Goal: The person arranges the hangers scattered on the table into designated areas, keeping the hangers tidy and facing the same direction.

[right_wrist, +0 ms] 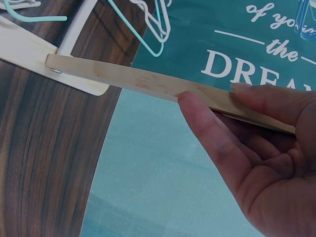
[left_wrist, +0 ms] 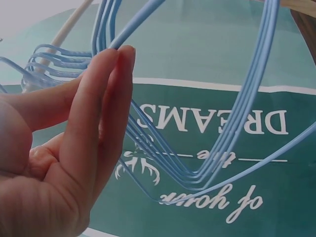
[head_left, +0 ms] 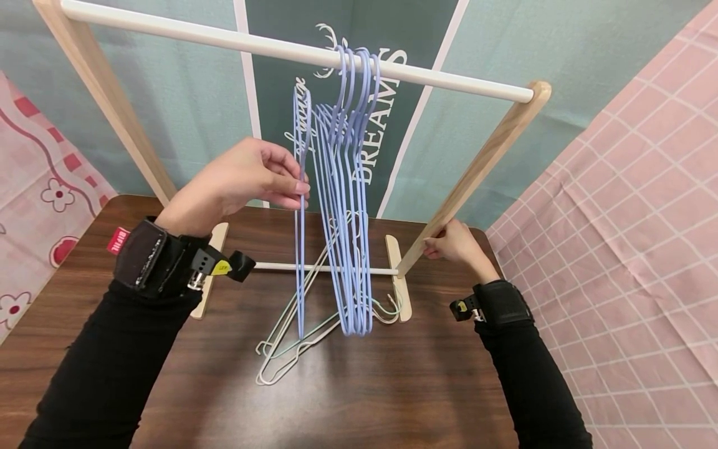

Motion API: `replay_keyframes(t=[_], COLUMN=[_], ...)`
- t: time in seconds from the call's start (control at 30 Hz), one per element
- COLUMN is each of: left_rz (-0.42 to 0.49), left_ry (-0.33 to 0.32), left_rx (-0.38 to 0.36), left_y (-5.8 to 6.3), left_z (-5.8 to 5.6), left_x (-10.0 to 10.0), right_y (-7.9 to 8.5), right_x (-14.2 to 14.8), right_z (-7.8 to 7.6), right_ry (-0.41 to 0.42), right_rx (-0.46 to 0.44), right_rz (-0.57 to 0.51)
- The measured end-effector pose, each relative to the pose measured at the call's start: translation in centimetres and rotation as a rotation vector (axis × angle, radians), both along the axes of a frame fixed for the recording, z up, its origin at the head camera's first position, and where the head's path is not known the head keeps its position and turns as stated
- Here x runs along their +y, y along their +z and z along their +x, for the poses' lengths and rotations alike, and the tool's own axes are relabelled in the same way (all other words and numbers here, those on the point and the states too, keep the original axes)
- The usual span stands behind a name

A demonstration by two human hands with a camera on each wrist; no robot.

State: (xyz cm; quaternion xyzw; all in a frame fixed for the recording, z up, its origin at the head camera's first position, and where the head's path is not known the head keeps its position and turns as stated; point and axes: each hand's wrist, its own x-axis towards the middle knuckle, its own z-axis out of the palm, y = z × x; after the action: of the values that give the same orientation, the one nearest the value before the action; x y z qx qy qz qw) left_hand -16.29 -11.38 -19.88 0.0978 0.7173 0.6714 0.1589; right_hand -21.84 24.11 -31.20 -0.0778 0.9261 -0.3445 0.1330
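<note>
My left hand (head_left: pixel 249 174) pinches a light blue hanger (head_left: pixel 301 262) by its side between thumb and fingers. The hanger stands upright, its hook below the rail, left of several matching blue hangers (head_left: pixel 364 262) hooked over the white rail (head_left: pixel 443 77). In the left wrist view, the pinched blue wire (left_wrist: pixel 140 20) runs up from the fingertips. My right hand (head_left: pixel 455 243) grips the lower part of the rack's right wooden post (head_left: pixel 477 165). Seen from the right wrist, thumb and fingers lie on opposite edges of that post (right_wrist: pixel 138 79).
White and mint-green hangers (head_left: pixel 280 371) lie in a loose pile on the brown table (head_left: pixel 392 399), beneath the hanging ones. The rack's left post (head_left: pixel 112 106) and wooden feet (head_left: pixel 399 293) frame the pile. A printed curtain (head_left: pixel 314 37) hangs behind.
</note>
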Motion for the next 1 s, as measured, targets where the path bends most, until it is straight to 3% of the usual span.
replay_keyframes(t=[0.3, 1.0], left_rz=[-0.047, -0.034], left_ry=[-0.01, 0.009], left_rx=[0.028, 0.053], left_y=[1.1, 4.4], left_z=[0.2, 0.7], left_x=[0.7, 2.2], right_y=[0.0, 0.0], right_x=[0.0, 0.0], right_z=[0.0, 0.1], right_ry=[0.004, 0.013], right_rx=[-0.007, 0.018], right_rz=[-0.009, 0.006])
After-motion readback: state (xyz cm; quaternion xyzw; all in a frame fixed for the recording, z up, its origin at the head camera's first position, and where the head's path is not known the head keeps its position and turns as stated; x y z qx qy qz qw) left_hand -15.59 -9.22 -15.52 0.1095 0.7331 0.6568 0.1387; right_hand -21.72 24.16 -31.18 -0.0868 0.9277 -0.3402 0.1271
